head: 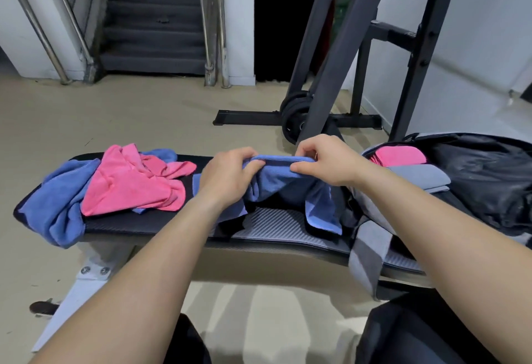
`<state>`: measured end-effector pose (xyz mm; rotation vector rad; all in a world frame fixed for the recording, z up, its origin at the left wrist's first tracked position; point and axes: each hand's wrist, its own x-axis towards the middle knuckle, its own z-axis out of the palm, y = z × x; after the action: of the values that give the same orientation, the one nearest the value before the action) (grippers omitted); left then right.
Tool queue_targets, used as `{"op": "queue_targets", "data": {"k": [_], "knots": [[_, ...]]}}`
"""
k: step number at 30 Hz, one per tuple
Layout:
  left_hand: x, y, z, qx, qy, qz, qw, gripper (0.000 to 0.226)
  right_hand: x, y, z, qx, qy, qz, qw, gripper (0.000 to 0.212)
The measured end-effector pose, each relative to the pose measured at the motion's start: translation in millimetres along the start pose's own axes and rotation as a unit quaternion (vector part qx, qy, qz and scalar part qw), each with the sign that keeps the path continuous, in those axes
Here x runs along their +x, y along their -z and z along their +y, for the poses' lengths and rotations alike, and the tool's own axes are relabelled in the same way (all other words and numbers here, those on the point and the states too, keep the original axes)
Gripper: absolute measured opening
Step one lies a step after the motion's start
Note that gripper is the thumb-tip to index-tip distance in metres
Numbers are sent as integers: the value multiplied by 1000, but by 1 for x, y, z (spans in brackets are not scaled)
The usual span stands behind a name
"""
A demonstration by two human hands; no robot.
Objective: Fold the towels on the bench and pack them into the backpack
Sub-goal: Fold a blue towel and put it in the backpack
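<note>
1. The blue towel [276, 180] is held up over the middle of the bench [276, 224]. Its bunched top edge runs left to right, along the bench's length.
2. The left hand [230, 175] grips the left end of that edge, with its fingers curled over the top and its thumb on the near side.
3. The right hand [325, 162] pinches the right end between thumb and curled fingers.
4. The two hands are level and near each other, with a short span of edge stretched between them.
5. The rest of the towel sags below the grip. Its loose lower parts drape onto the bench pad, one under the left wrist and one under the right.
6. At the bench's left end a crumpled pink towel [132, 189] lies partly on a second blue towel [56, 209], which hangs over the end.
7. The backpack [478, 179] lies open at the right end, just beside the right hand. A folded pink cloth [401, 156] and a grey towel [420, 179] are inside it.
8. A grey cloth [371, 248] hangs over the bench's near edge by the backpack.
9. Behind the bench stand a dark rack [354, 55] with weight plates [295, 117] at its foot, and stairs [152, 32].
</note>
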<state>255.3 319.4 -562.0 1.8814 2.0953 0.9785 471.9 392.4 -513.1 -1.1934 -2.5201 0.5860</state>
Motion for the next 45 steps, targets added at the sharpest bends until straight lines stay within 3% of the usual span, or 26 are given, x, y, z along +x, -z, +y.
{"op": "queue_targets", "data": {"k": [3, 15, 18, 22, 27, 31, 33, 36, 39, 45], "knots": [[1, 0, -4, 42, 26, 15, 999, 37, -5, 0, 18, -2, -23, -8, 1000, 20], [8, 13, -29, 119, 151, 88, 977, 24, -25, -3, 68, 9, -112, 7, 994, 15], [10, 14, -37, 133, 178, 58, 973, 21, -31, -8, 74, 4, -127, 29, 991, 17], [11, 3, -30, 85, 149, -12, 985, 23, -28, -20, 66, -26, -141, 75, 987, 21], [6, -10, 3, -72, 41, -33, 996, 25, -17, -44, 28, -3, -100, 57, 993, 15], [-4, -14, 8, -104, -24, -135, 985, 40, -9, -62, 6, 29, -56, 46, 997, 47], [-6, -12, 4, -106, -27, -156, 982, 46, -6, -64, 2, 66, -33, 36, 997, 52], [-9, -2, -2, -106, -27, -143, 984, 52, -3, -68, 2, 102, -19, 11, 995, 38], [-13, 8, -9, -106, -14, -115, 988, 52, 3, -74, -6, 107, -2, 6, 994, 6], [-22, 21, -29, -11, 24, -77, 997, 33, 21, -89, -16, 79, -33, 77, 993, 9]]}}
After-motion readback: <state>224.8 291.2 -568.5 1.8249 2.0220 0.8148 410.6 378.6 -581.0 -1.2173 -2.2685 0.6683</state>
